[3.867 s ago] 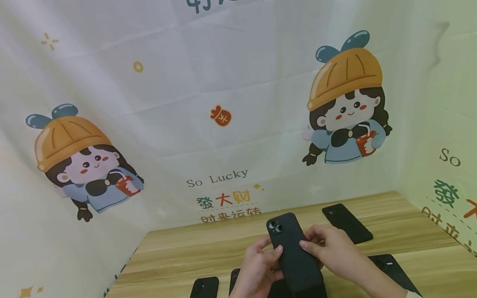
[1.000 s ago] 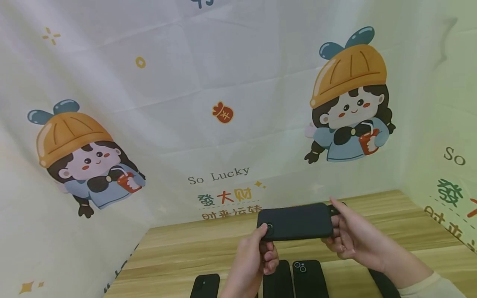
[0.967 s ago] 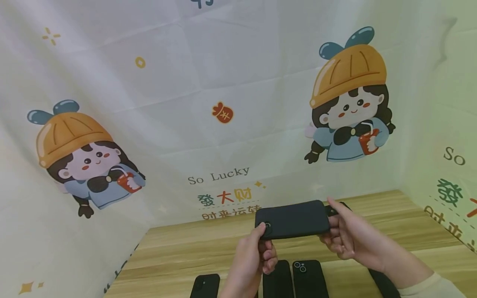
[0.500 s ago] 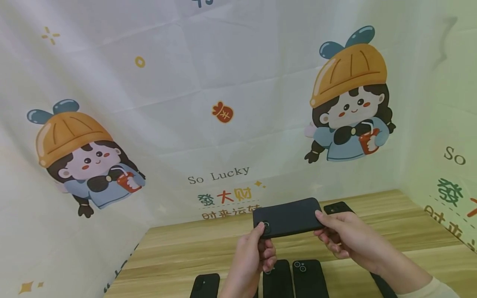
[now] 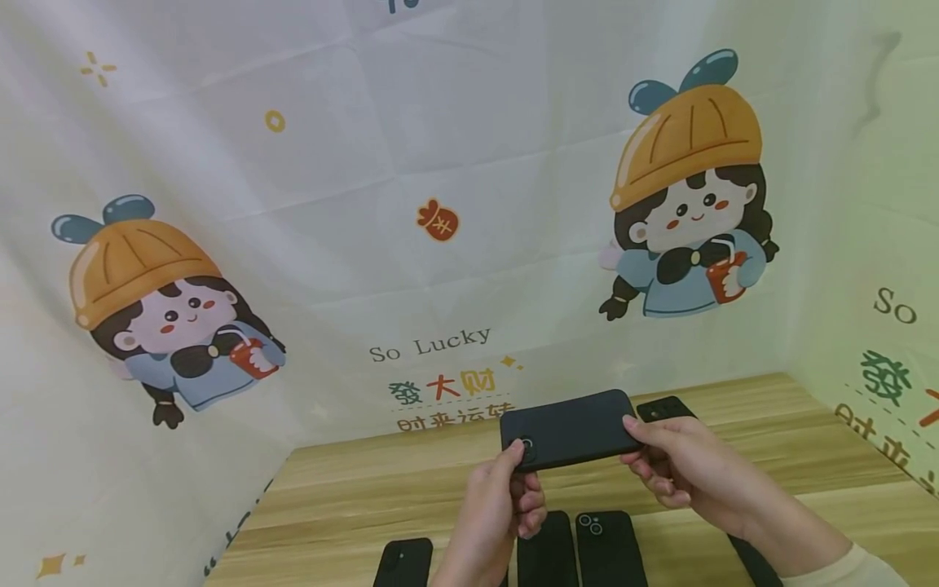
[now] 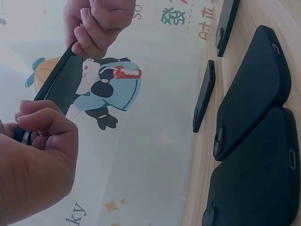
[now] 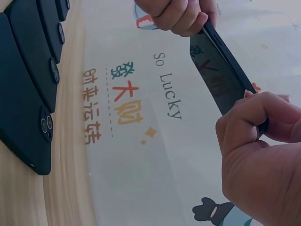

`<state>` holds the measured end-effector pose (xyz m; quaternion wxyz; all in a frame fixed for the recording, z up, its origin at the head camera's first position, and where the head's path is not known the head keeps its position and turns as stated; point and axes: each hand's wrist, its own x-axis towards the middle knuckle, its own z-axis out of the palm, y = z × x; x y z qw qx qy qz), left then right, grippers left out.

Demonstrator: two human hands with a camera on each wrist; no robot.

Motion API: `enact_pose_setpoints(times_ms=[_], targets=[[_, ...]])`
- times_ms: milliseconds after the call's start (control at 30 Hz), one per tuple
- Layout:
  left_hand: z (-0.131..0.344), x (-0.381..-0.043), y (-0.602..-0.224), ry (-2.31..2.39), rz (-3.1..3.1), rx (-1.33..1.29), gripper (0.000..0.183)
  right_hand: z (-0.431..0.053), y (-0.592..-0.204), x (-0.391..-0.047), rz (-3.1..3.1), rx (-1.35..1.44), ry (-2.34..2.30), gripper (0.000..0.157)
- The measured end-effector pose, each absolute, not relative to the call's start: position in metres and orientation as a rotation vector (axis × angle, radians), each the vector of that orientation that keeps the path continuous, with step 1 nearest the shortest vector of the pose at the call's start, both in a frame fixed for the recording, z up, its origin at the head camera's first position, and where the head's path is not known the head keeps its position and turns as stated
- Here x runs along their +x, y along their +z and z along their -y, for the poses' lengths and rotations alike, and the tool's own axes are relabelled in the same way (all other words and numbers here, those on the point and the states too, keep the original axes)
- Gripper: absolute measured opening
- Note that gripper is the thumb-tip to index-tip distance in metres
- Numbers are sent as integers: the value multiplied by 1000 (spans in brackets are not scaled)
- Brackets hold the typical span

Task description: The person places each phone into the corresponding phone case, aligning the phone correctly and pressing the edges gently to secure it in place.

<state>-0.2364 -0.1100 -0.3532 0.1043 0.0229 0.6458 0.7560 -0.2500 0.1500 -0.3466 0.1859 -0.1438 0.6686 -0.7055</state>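
Note:
A smartphone in a dark case (image 5: 575, 428) is held sideways above the table, its back and camera end towards the head camera. My left hand (image 5: 493, 497) pinches the camera end, thumb on the back beside the lens and fingers curled beneath. At the opposite end, my right hand (image 5: 693, 469) grips the corner between thumb and fingers. From the right wrist view, the phone's glossy screen side (image 7: 216, 80) faces away from the head camera and mirrors the printed cloth. Part of the camera area is hidden by the left thumb.
On the wooden table (image 5: 337, 497) lie several black-cased phones: one at left (image 5: 405, 562), two side by side in front (image 5: 546, 550) (image 5: 610, 550), one behind the right hand (image 5: 663, 407), another partly under the right forearm (image 5: 751, 562). A printed cloth (image 5: 469, 285) hangs behind.
The phone has turned from upright to sideways since the earliest frame. Over the last second it shifted slightly left, and the right thumb came down onto its end. Little differs since half a second ago.

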Motion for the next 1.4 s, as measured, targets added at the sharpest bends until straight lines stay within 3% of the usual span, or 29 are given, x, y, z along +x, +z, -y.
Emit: enact_pose_setpoints(times_ms=[733, 933, 1100, 1400], targets=[[115, -236, -348, 2291, -1921, 164, 51, -151, -347, -247, -1735, -482, -1979, 46], [117, -235, -346, 2397, -2021, 176, 54, -148, -351, -245, -1535, -683, -1899, 33], [116, -233, -345, 2544, -1991, 156, 50, -135, -357, -238, -1283, -901, -1885, 37], [116, -228, -342, 2690, -1754, 153, 41, -124, -354, -225, -1276, -956, -1908, 37]])
